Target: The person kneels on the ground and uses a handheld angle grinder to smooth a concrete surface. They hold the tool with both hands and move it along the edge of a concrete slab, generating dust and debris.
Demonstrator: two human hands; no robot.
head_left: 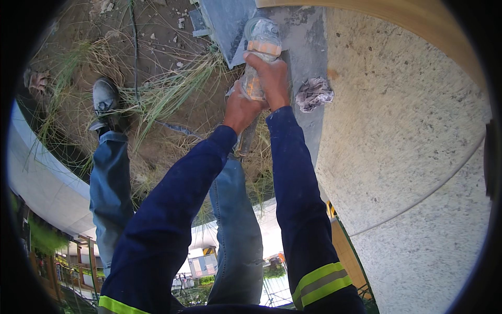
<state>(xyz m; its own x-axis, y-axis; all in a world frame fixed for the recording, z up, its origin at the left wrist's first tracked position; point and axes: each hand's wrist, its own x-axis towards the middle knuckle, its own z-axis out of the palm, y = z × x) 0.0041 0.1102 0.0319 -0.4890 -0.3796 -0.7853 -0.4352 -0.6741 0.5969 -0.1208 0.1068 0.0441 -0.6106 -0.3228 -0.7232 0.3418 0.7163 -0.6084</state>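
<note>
Both of my hands are closed round a dusty orange-and-grey angle grinder (265, 48). My right hand (273, 76) wraps the body just behind the gear head, with its thumb across the top. Lower down, my left hand (243, 109) grips the rear of the body from the left side. The grinder's disc end points away from me and rests at or just over a grey slab (222, 23); whether it touches cannot be made out. Pale dust coats the tool and my fingers. A crumpled, whitish-purple rag or paper (314, 94) lies right of my right hand.
A speckled pale stone surface (392, 120) fills the right side, beside a narrow grey ledge (306, 57). Dry and green grass (167, 94) covers the dirt at left, where a dark cable (135, 47) runs. My left shoe (105, 97) stands there.
</note>
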